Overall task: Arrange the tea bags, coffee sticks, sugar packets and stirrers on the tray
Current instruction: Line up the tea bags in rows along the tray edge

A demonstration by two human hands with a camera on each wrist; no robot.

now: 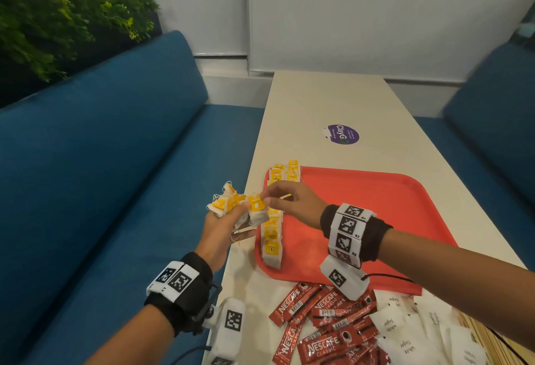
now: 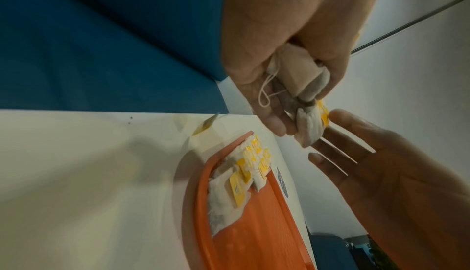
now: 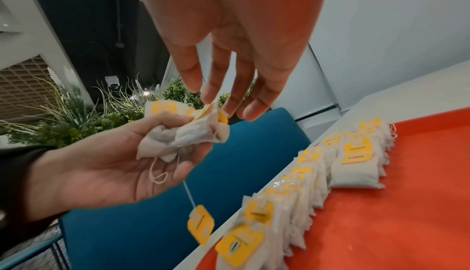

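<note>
My left hand point(image 1: 231, 211) is raised over the table's left edge and grips a bunch of tea bags point(image 1: 227, 204) with yellow tags; one tag point(image 3: 201, 226) dangles on its string. My right hand point(image 1: 267, 198) reaches across and pinches the top of one tea bag point(image 1: 257, 209) in that bunch. Below them a row of tea bags point(image 1: 272, 237) lies along the left side of the red tray point(image 1: 362, 220). Red coffee sticks point(image 1: 324, 324) and white sugar packets point(image 1: 405, 330) are heaped on the table in front of the tray. Pale wooden strips point(image 1: 474, 333), probably stirrers, show at the bottom right.
The long white table point(image 1: 333, 98) carries a purple sticker point(image 1: 343, 134) beyond the tray. Blue benches stand on the left point(image 1: 115, 162) and on the right point(image 1: 498, 121). Green plants point(image 1: 58, 17) fill the far left corner.
</note>
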